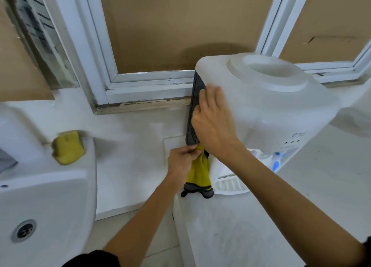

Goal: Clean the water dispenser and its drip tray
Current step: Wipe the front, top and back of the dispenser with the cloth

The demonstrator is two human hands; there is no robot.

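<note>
The left hand [181,159] pinches a yellow cloth [198,173] beside the water dispenser [261,106]; the right hand [212,122] lies on its side, fingers [210,94] relaxed and fairly straight.

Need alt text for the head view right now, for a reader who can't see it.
A person's left hand pinches a yellow cloth low against the side of a white water dispenser, while the right hand steadies its upper edge. The drip tray sits below; a sink with a yellow sponge stands at left.
</note>
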